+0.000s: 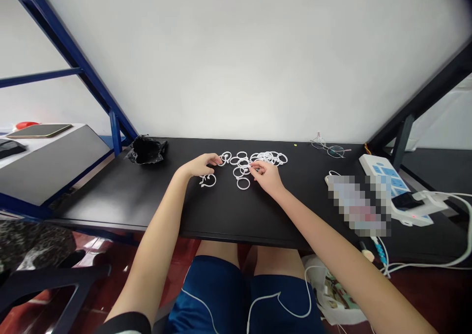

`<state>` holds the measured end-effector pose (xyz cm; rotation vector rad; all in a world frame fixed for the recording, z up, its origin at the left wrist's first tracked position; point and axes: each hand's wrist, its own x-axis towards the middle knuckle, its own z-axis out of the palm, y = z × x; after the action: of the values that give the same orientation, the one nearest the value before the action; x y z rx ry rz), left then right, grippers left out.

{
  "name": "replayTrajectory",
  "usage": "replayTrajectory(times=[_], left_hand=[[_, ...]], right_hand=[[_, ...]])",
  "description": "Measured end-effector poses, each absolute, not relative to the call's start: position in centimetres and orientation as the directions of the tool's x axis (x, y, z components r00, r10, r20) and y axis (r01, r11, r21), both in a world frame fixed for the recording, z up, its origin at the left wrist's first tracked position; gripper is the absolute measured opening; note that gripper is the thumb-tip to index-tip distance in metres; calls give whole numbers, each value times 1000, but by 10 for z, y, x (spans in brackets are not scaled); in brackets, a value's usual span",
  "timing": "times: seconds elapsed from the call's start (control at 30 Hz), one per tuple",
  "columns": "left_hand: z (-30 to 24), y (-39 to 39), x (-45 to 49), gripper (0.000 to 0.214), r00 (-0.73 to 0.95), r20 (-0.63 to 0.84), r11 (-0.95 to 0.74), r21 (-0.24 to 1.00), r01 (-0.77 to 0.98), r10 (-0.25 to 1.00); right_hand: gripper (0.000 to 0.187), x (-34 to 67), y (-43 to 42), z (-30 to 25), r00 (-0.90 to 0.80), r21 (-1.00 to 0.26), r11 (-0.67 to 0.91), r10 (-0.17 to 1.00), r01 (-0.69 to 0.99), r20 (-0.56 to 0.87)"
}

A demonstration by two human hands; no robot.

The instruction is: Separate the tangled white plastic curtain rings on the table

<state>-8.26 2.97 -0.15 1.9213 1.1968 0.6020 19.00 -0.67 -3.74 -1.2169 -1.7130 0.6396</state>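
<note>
Several white rings with small knobs, like curtain rings, lie on the black tabletop (228,216) in front of me. My left hand (202,165) is over the left side, thumb and fingers apart, fingertips at the edge of a small group of rings (225,153). Just below that hand lie a few more rings (215,180). With thumb and forefinger together, my right hand (268,176) pinches a ring (243,163) at the middle cluster. A denser pile of rings (280,157) sits behind this hand. One single ring (243,189) lies nearest to me.
A crumpled black bag (147,150) stands at the back left. Eyeglasses (334,151) lie at the back right. Further right are a blurred-out phone (354,203), a power strip (385,169) and white cables (435,264). Blue frame bars (84,73) rise on the left.
</note>
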Motion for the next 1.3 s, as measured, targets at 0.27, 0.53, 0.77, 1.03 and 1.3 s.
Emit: replayTrajectory(times=[0.27,0.53,0.77,1.03,1.3], left_hand=[[10,20,-85,40,428,-53,-234,773,589,902],[23,14,-103,58,549,-115,-271,775,571,828],[15,19,-99,53,586,-145,-283,768,574,797],[6,20,-90,35,503,-129,-197,816,544,855],[3,23,-82,31,463,-18,-214,871,443,886]], right_hand=[[15,191,-8,-37,-97,-819,362,929,446,358],[13,190,-7,-38,-103,-812,381,921,442,376],[13,190,-6,-38,-102,-815,379,922,439,374],[13,190,-9,-35,-105,-812,367,927,453,360],[13,189,-9,-36,-106,-812,369,926,452,362]])
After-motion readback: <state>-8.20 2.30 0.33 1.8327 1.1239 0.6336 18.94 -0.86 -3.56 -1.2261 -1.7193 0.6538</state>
